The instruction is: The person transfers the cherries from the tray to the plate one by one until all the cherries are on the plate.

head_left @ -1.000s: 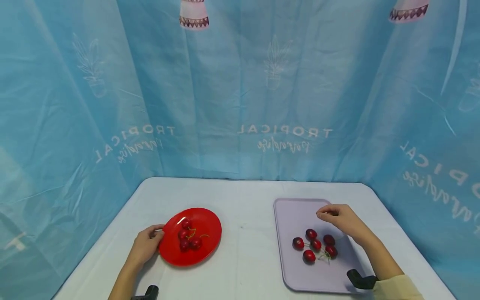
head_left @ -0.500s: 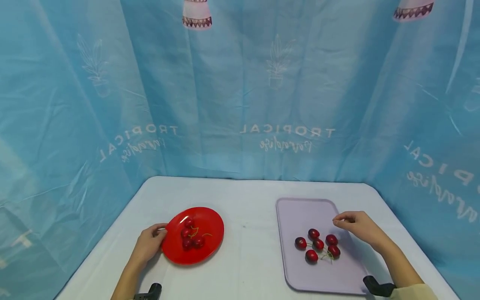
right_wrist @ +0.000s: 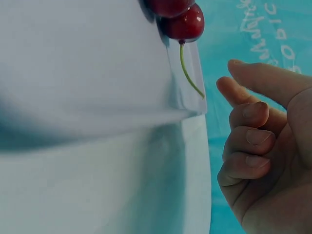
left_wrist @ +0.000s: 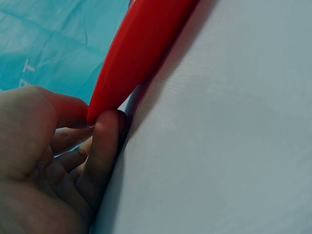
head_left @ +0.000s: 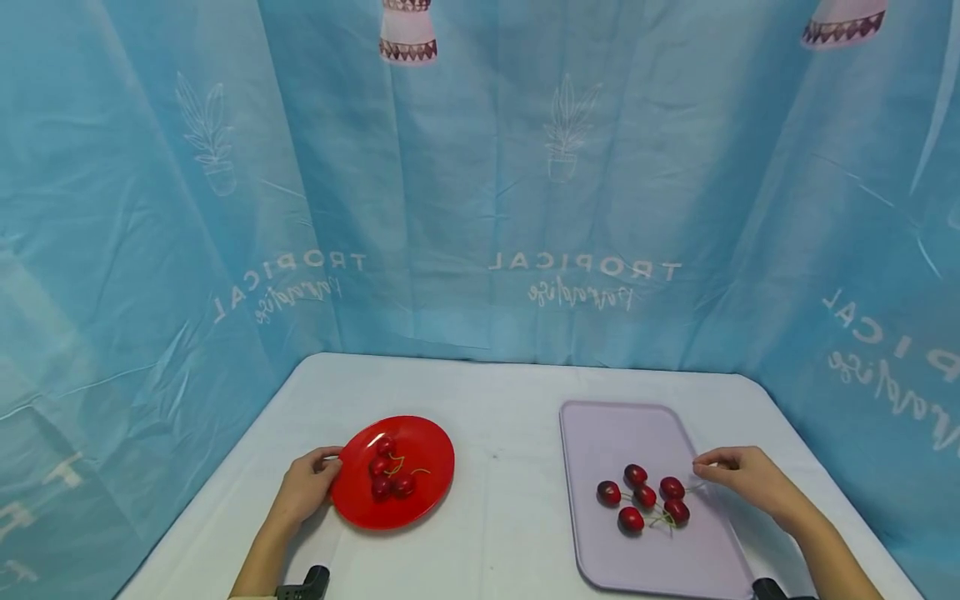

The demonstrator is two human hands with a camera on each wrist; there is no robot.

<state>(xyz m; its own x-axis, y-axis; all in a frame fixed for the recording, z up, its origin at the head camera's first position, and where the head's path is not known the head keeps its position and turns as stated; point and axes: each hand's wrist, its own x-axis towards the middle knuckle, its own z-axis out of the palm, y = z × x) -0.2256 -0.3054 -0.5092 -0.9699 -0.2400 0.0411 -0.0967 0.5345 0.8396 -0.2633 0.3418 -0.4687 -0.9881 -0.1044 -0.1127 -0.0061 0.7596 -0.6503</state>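
My left hand (head_left: 306,486) pinches the rim of a red plate (head_left: 431,492) between thumb and fingers, as the left wrist view shows. Several dark red cherries (head_left: 381,486) with green stems lie on that plate. To the right, more cherries (head_left: 631,521) sit grouped on a pale purple tray (head_left: 622,429). My right hand (head_left: 750,479) hovers by the tray's right edge, close to a cherry (head_left: 671,488) whose stem points towards it. In the right wrist view, a gap separates thumb and forefinger, the other fingers are loosely curled, and that stem (right_wrist: 185,70) stands apart from them.
A white cloth (head_left: 495,500) covers the table, with plate and tray some distance apart on it. Blue printed curtains (head_left: 480,208) enclose the back and both sides. Dark camera straps (head_left: 303,583) show on the wrists.
My right hand has moved from above the tray's far part rightward and nearer, to its right edge. The left hand keeps its hold on the plate. The head view has shifted slightly.
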